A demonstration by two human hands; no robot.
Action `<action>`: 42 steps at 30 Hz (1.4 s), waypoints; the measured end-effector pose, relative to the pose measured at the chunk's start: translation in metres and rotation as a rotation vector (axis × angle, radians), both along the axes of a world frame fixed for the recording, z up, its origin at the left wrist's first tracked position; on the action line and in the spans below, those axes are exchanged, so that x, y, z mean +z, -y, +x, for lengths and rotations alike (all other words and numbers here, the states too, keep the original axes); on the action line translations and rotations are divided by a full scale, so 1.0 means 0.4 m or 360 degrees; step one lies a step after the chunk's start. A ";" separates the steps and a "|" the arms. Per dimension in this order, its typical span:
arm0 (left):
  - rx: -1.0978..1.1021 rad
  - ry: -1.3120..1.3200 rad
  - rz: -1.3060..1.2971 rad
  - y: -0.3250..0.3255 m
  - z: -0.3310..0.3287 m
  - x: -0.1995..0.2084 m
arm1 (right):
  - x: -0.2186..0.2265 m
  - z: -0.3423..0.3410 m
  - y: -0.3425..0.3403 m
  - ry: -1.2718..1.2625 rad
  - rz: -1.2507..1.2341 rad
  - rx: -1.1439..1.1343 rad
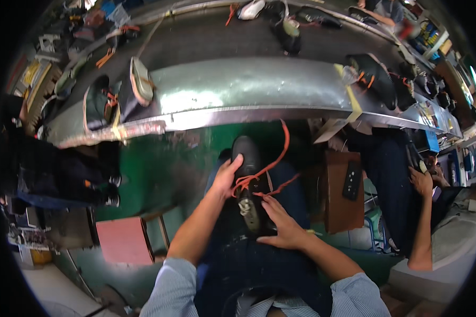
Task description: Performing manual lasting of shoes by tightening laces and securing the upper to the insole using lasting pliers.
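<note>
Left hand [225,178]: fingers clasp black, round-toed, smooth shoe [247,162]. Right hand [284,227]: thumb spread from fingers, orange-red cord lace [247,181] beside fingertips. Lacing appears in hand; next move calls for pinching lace.

No legible text, label, number or sign is recorded. The black shoe [243,150] and metal counter [238,87] show nothing readable; yellow items [432,39] at upper right are too blurred.
</note>
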State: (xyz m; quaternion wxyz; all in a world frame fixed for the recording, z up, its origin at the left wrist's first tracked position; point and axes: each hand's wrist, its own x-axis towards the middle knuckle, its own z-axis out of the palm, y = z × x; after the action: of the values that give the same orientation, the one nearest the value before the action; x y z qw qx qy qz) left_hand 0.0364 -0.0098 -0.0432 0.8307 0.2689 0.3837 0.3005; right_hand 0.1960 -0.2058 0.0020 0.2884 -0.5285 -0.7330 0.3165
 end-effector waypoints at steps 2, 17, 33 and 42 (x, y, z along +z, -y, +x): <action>-0.0010 -0.0036 0.0068 0.002 0.006 -0.055 | 0.012 -0.006 -0.012 -0.0504 -0.0351 -0.0162; 0.0011 -0.0825 0.0492 0.071 0.021 -0.132 | 0.045 -0.016 -0.089 -0.2277 -0.0777 -0.0491; -0.0938 -0.0252 0.1077 0.010 -0.049 0.136 | 0.069 0.015 -0.432 -0.0600 -0.0459 0.0110; -0.0795 -0.0100 0.1205 -0.044 -0.034 0.119 | 0.128 0.115 -0.338 -0.0561 -0.1277 -0.0326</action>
State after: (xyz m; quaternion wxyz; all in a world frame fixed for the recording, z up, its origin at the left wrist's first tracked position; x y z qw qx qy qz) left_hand 0.0229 0.0077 0.0043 0.7090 0.6469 0.1952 0.2018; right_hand 0.2422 -0.0705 0.0534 0.2111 -0.6063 -0.4360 0.6307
